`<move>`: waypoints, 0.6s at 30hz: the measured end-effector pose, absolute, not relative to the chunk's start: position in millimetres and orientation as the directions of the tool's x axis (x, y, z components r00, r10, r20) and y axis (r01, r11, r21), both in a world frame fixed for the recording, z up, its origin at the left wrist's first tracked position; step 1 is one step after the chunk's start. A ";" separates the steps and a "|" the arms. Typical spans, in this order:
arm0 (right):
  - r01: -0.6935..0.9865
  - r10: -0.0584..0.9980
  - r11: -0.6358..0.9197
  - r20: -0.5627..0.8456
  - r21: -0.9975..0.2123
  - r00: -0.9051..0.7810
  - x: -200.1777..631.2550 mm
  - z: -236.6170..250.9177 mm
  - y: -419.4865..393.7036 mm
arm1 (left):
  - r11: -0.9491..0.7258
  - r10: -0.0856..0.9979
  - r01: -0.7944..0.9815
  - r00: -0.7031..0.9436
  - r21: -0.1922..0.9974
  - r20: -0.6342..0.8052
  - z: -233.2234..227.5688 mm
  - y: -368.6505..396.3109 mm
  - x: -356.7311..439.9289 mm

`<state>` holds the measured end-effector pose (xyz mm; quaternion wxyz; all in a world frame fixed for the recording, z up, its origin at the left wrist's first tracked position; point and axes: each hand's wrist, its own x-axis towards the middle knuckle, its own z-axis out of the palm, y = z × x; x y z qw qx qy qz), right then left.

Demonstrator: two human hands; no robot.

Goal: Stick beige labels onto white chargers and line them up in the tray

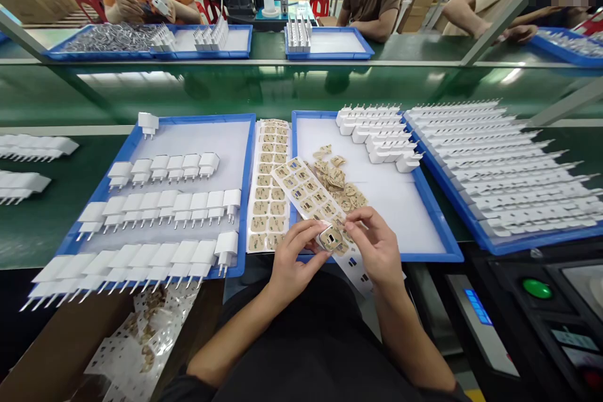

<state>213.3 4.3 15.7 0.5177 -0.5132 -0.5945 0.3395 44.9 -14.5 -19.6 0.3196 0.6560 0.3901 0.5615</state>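
My left hand (299, 254) grips a white charger (323, 240), its end face turned up. On that face sits a tan sticker (331, 237) with a dark slot in it. Close on the right, my right hand (377, 242) has thumb and index finger pinched together; whatever is between them is too small to make out. Beneath both hands a sticker sheet (308, 191) lies slanted, its lower end bare of tan pieces. Loose tan pieces (335, 179) are heaped beside it. Further sticker sheets (268, 185) lie stacked to the left.
A blue-rimmed tray (250, 201) at left bears rows of white chargers (176, 207). The middle tray (438, 226) and a right tray (494, 246) hold more. A machine with a green button (537, 289) stands lower right. Co-workers sit across the green conveyor (282, 88).
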 end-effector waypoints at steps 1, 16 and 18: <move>0.164 0.980 0.198 0.201 -0.966 0.005 213.2 15.3 3.9 | -0.497 0.867 0.150 0.061 0.855 0.494 -20.0 -14.9 45.5; -0.127 0.989 0.145 0.147 -0.981 -0.009 194.2 8.2 -0.8 | -0.643 0.716 0.407 0.018 0.649 0.698 -17.2 -14.7 46.8; -0.126 0.988 0.151 0.155 -0.981 -0.025 197.2 7.2 -0.4 | -0.637 0.725 0.398 0.020 0.660 0.688 -17.9 -14.9 45.7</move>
